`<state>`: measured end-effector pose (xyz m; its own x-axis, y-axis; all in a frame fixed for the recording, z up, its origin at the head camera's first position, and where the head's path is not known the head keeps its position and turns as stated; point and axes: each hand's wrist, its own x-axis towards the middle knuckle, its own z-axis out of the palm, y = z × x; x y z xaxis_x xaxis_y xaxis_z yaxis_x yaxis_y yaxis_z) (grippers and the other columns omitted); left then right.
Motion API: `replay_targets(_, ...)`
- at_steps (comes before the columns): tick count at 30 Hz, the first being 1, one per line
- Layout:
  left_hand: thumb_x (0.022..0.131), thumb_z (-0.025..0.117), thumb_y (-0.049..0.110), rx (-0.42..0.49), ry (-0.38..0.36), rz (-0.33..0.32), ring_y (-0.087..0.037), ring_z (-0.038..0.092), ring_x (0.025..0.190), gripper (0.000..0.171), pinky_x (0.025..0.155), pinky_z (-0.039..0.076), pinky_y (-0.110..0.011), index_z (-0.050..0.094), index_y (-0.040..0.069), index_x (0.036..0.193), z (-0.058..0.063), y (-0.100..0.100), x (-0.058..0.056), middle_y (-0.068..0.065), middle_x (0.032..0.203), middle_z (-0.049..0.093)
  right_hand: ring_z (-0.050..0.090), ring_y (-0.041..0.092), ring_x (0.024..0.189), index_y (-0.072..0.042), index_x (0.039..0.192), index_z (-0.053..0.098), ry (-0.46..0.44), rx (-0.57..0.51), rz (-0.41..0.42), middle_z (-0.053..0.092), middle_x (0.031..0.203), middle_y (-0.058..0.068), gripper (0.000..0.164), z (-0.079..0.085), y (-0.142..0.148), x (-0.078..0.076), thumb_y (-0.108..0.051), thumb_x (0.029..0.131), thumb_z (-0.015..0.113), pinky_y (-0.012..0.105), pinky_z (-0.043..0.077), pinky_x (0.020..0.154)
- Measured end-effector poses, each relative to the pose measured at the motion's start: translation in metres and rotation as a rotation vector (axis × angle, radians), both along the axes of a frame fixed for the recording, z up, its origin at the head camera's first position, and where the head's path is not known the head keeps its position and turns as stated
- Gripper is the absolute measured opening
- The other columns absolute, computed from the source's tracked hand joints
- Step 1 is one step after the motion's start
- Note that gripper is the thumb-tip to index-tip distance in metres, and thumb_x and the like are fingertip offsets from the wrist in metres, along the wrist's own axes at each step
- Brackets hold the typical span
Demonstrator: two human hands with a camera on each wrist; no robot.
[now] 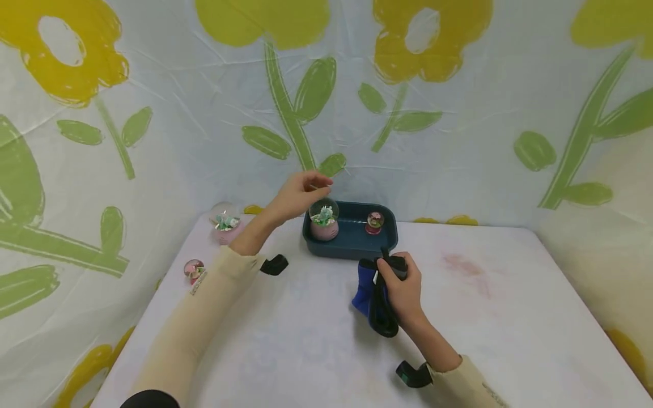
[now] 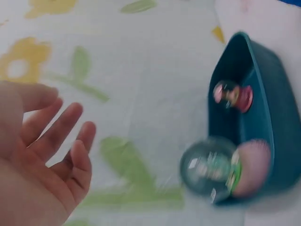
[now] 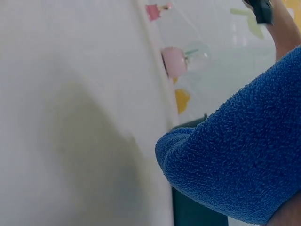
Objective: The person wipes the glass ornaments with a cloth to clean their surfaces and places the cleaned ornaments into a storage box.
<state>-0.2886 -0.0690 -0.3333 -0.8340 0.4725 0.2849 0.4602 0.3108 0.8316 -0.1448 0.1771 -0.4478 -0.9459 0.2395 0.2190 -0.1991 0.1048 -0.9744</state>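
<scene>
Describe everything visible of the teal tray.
The dark teal tray is rectangular with rounded corners, raised walls and a smooth, plastic-looking surface. It sits upright near the far edge of the white tabletop. Inside stand a larger snow globe with a pink base, at its left end, and a smaller snow globe towards the right. The left hand is clear of it.

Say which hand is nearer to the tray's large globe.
Left. The left hand is close above the large globe; the right hand holds blue cloth farther off, front and right.
</scene>
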Motion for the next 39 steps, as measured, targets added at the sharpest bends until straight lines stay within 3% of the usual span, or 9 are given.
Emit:
replay_targets(3,0.098,0.060,0.025,-0.082,0.053,0.030,-0.022,0.061,0.099,0.026,0.081,0.050,-0.040,0.066,0.010,0.118,0.005,-0.040,0.022,-0.007,0.114,0.065,0.050,0.024,0.081,-0.001,0.101,0.054,0.009,0.003,0.019,0.053,0.086,0.010,0.022,0.004,-0.005,-0.001,-0.020,0.095,0.064,0.034,0.041,0.069)
replay_targets(8,0.097,0.061,0.028,-0.202,0.095,0.118,-0.017,0.060,0.096,0.024,0.080,0.050,-0.038,0.067,0.012,0.114,0.001,-0.104,0.054,-0.003,0.109,0.066,0.049,0.024,0.081,0.000,0.101,0.053,0.026,0.008,0.026,0.052,0.086,0.010,0.023,0.009,-0.007,-0.001,-0.021,0.096,0.063,0.033,0.040,0.069)
replay_targets(13,0.096,0.063,0.023,-0.261,0.109,0.192,-0.017,0.061,0.091,0.022,0.074,0.051,-0.031,0.069,0.010,0.112,-0.011,-0.163,0.078,-0.003,0.105,0.067,0.049,0.024,0.082,-0.001,0.101,0.054,-0.003,0.011,0.018,0.052,0.087,0.011,0.022,0.010,-0.007,0.003,-0.020,0.095,0.063,0.033,0.041,0.070)
replay_targets(18,0.096,0.062,0.021,-0.281,0.079,0.244,-0.020,0.063,0.088,0.022,0.072,0.051,-0.027,0.068,0.008,0.114,-0.024,-0.207,0.096,-0.005,0.105,0.068,0.049,0.025,0.084,-0.001,0.103,0.054,0.012,0.005,0.040,0.051,0.089,0.012,0.024,0.009,-0.011,0.004,-0.022,0.095,0.063,0.035,0.041,0.071)
replay_targets(24,0.095,0.065,0.023,-0.299,0.010,0.304,-0.017,0.064,0.087,0.027,0.069,0.050,-0.030,0.068,0.005,0.115,-0.060,-0.236,0.105,-0.009,0.107,0.069,0.048,0.025,0.083,-0.001,0.102,0.053,-0.009,-0.027,0.091,0.051,0.089,0.011,0.020,0.005,-0.023,0.009,-0.017,0.096,0.063,0.036,0.041,0.069)
replay_targets(31,0.087,0.075,0.020,-0.262,0.041,0.427,-0.008,0.063,0.085,0.031,0.069,0.050,-0.024,0.068,0.004,0.113,-0.098,-0.264,0.113,-0.011,0.106,0.070,0.049,0.023,0.085,0.000,0.102,0.054,0.011,-0.068,0.155,0.052,0.090,0.009,0.020,0.007,-0.047,0.008,-0.016,0.095,0.063,0.035,0.043,0.070)
replay_targets(35,0.083,0.079,0.020,-0.215,0.069,0.506,-0.004,0.060,0.083,0.037,0.068,0.048,-0.021,0.068,0.005,0.114,-0.122,-0.273,0.117,-0.009,0.106,0.067,0.050,0.023,0.079,0.003,0.099,0.055,0.002,-0.075,0.179,0.053,0.086,0.010,0.015,0.022,-0.055,0.014,-0.009,0.094,0.063,0.032,0.044,0.067)
replay_targets(39,0.081,0.080,0.020,-0.184,-0.004,0.518,-0.015,0.058,0.090,0.050,0.065,0.050,-0.025,0.060,0.004,0.124,-0.134,-0.275,0.114,-0.015,0.114,0.060,0.050,0.024,0.080,0.002,0.098,0.055,0.006,-0.068,0.183,0.053,0.086,0.010,0.016,0.025,-0.053,0.010,-0.010,0.094,0.063,0.033,0.043,0.068)
